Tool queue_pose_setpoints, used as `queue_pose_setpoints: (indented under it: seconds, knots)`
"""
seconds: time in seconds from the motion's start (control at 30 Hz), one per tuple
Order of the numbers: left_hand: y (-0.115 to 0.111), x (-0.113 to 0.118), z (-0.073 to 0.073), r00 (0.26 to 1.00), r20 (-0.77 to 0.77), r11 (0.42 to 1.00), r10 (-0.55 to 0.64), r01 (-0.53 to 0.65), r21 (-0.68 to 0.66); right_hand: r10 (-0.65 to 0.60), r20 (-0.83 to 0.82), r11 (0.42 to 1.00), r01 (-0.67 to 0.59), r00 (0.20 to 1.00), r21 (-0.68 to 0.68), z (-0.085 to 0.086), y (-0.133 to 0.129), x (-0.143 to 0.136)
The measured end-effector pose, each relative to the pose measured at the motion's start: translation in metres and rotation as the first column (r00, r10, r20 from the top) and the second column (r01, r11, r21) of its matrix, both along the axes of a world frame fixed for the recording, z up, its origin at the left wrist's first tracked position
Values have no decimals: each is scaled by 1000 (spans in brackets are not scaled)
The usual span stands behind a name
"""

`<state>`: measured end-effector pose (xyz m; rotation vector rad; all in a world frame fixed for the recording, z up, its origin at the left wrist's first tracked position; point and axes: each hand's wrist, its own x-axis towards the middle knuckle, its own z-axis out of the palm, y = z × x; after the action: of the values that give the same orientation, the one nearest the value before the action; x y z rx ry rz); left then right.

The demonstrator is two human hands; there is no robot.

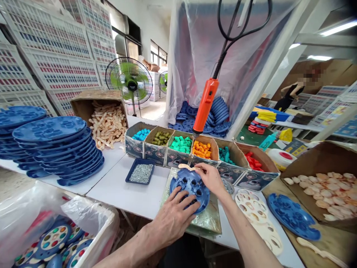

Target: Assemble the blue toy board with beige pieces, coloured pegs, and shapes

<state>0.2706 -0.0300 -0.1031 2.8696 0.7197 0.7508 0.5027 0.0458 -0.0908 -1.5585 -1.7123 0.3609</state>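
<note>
A round blue plastic shell (pixel 205 198) with several holes lies on a plastic-wrapped pad (pixel 213 217) at the table's front. My left hand (pixel 178 206) rests flat on its lower part, fingers spread. At the shell's far edge, my right hand (pixel 210 178) pinches one end of a cream curved plastic piece (pixel 185 167), which lies along the rim. Right above hangs an orange electric screwdriver (pixel 206 104) on a black cord, its tip near the small boxes. To the left sits a dark tray (pixel 140 171) of small silvery screws. My palms hide part of the shell.
Open boxes of coloured plastic pegs (pixel 181 144) line the back. Stacked blue shells (pixel 58 149) and a carton of cream pieces (pixel 107 123) stand left. White perforated plates (pixel 252 206), a blue shell (pixel 292 216) and a carton (pixel 306 163) are right. Finished-looking discs (pixel 54 238) fill a lined bin.
</note>
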Motion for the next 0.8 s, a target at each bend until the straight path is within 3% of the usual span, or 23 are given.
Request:
queue_pose_setpoints:
  seconds: [0.57, 0.8]
  knots:
    - [-3, -2, -2, 999, 38, 1000, 3, -2, -18, 34, -46, 998, -37, 998, -50, -4, 4, 3]
    - [-3, -2, 1, 1000, 15, 999, 9, -8, -48, -67, -107, 995, 73, 992, 60, 6, -29, 16]
